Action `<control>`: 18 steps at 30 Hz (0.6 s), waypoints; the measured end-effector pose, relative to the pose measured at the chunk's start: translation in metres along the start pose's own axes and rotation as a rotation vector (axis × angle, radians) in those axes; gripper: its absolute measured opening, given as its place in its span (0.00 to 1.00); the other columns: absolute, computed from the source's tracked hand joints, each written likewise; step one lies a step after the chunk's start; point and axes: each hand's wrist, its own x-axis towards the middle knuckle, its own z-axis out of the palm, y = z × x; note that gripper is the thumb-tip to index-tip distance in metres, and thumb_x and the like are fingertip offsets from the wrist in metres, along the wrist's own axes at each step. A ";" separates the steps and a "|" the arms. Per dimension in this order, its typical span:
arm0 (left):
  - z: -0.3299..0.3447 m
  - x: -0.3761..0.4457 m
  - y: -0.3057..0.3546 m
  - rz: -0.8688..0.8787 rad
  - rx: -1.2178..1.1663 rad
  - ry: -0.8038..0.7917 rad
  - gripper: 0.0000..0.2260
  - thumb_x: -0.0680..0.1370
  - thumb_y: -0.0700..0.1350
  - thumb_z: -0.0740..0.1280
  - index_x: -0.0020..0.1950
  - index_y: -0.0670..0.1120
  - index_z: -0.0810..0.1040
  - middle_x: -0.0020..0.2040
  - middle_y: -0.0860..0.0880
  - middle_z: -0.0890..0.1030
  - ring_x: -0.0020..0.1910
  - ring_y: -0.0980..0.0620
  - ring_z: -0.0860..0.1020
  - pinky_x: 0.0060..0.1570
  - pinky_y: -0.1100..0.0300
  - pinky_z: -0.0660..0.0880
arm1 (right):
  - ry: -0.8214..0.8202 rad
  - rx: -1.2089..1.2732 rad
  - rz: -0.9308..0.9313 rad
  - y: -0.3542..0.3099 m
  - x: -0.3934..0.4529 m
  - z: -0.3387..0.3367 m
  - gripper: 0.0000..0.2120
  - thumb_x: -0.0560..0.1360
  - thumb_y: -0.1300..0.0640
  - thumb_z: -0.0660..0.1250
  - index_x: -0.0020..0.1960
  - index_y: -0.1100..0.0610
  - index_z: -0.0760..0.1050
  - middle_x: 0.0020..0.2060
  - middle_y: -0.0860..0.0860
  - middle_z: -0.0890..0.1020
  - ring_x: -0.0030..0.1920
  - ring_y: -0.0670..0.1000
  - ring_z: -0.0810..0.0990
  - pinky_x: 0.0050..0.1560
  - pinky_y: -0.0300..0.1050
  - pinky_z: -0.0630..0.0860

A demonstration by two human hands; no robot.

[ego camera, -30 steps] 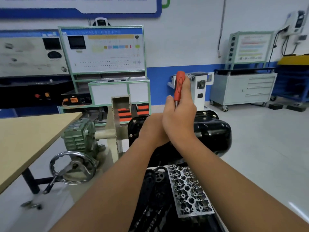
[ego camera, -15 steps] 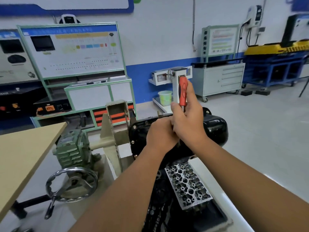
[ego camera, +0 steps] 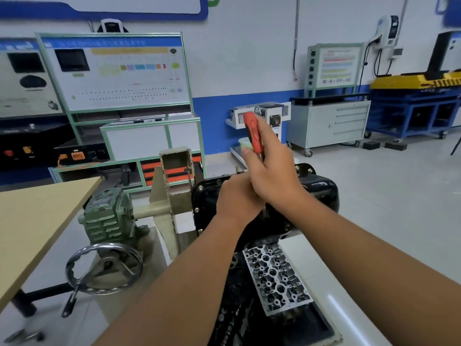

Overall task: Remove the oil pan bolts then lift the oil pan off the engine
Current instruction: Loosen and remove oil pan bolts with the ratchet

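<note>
The right hand (ego camera: 272, 178) is gripping a red-handled tool (ego camera: 253, 136), fingers curled round it, above the black oil pan (ego camera: 321, 193) sitting on the engine. The left hand (ego camera: 237, 198) is resting on the pan; its fingers are hidden.

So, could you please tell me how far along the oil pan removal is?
Done: nothing clearly. In hand: the right hand grips a red-handled driver over the oil pan; the left hand steadies below it. Left: flange bolts remain seated, and the pan is unlifted.
</note>
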 end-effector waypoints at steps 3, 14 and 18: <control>0.005 0.000 -0.006 0.087 -0.016 0.005 0.05 0.74 0.45 0.64 0.38 0.52 0.71 0.38 0.50 0.81 0.40 0.42 0.78 0.36 0.55 0.67 | 0.196 0.100 0.145 0.013 -0.016 0.002 0.29 0.81 0.58 0.65 0.81 0.49 0.64 0.52 0.33 0.81 0.50 0.37 0.79 0.54 0.30 0.74; 0.037 -0.035 -0.026 -0.057 -0.118 0.436 0.17 0.71 0.57 0.73 0.46 0.43 0.82 0.45 0.51 0.80 0.49 0.49 0.75 0.51 0.53 0.75 | 0.568 0.273 0.360 0.030 -0.033 -0.006 0.28 0.81 0.56 0.63 0.80 0.48 0.63 0.67 0.57 0.78 0.62 0.63 0.81 0.58 0.64 0.81; 0.041 -0.037 -0.030 -0.016 -0.119 0.455 0.16 0.73 0.55 0.71 0.49 0.43 0.83 0.47 0.50 0.82 0.50 0.49 0.76 0.53 0.53 0.75 | 0.552 0.272 0.389 0.038 -0.027 -0.012 0.29 0.81 0.60 0.63 0.81 0.49 0.63 0.66 0.55 0.78 0.54 0.56 0.84 0.52 0.59 0.84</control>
